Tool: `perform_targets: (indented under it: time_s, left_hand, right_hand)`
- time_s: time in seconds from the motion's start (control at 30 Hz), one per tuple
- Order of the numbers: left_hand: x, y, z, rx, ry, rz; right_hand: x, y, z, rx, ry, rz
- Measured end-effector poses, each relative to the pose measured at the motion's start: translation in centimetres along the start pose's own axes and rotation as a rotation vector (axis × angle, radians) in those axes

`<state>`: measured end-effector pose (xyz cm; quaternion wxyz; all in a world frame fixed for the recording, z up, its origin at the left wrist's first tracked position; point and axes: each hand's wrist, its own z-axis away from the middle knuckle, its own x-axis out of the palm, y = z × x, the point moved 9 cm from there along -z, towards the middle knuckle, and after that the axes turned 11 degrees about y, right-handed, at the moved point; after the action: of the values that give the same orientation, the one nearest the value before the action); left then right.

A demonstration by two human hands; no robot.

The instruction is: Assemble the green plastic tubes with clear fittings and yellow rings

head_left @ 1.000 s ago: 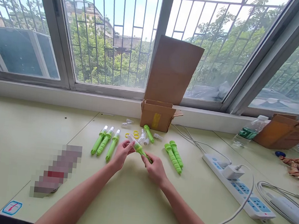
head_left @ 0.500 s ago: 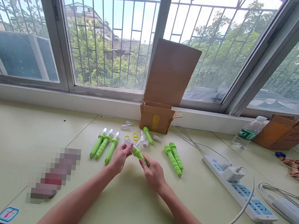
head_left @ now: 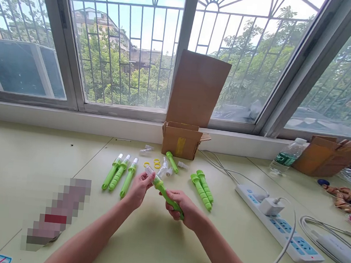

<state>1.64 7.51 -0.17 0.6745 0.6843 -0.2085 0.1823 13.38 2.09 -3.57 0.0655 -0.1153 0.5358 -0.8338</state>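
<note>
My right hand [head_left: 183, 206] is wrapped round the ribbed handle of a green plastic tool [head_left: 165, 191] held just above the table. My left hand [head_left: 139, 186] pinches the tool's clear cap end [head_left: 149, 171]. Three finished green tools with clear caps [head_left: 118, 175] lie side by side to the left of my left hand. Two bare green handles [head_left: 203, 186] lie to the right of my right hand. Behind my hands sit another green handle [head_left: 172, 161], small clear caps [head_left: 164, 168] and yellow rings [head_left: 156, 162].
A small open cardboard box [head_left: 181, 140] stands against the windowsill with a cardboard sheet [head_left: 198, 88] behind it. A white power strip [head_left: 281, 224] with a plug and cables lies at the right. A water bottle [head_left: 286, 156] and another box [head_left: 328, 156] sit at far right.
My right hand has slid down the green handle and closed round it, tilting the tool more steeply. The left hand stays on the clear cap end.
</note>
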Motion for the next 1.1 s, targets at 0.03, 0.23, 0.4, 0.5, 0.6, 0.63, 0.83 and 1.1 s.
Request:
perform_targets:
  time_s: [0.03,0.23,0.4,0.5,0.6,0.63,0.83,1.1]
  left_hand:
    - [0.1,0.1,0.1,0.005,-0.007,0.001]
    - [-0.2,-0.5,0.0,0.001,-0.006,-0.031]
    - [-1.0,-1.2,-0.4,-0.005,0.025,-0.089]
    - [-1.0,-1.4,-0.4,-0.019,0.039,-0.096]
    - [-0.9,-1.4,-0.3,-0.031,0.050,-0.096]
    - [-0.9,-1.5,-0.2,-0.035,0.051,-0.097]
    - [-1.4,-1.6,-0.4,-0.050,0.099,-0.073]
    - [-0.3,-0.5,-0.1,-0.050,0.035,-0.026]
  right_hand:
    - [-0.1,0.0,0.0,0.008,-0.011,-0.012]
    - [-0.4,-0.2,-0.3,-0.055,0.049,-0.003]
    - [-0.2,-0.3,-0.5,-0.123,0.143,0.048]
    - [-0.3,-0.6,-0.7,-0.210,0.200,0.124]
    - [-0.6,-0.8,-1.0,-0.284,0.253,0.195]
    - [-0.7,-0.8,-1.1,-0.304,0.263,0.214]
    - [-0.4,-1.5,-1.2,-0.420,0.268,0.292]
    - [0.1,-0.3,-0.8,-0.179,0.190,0.085]
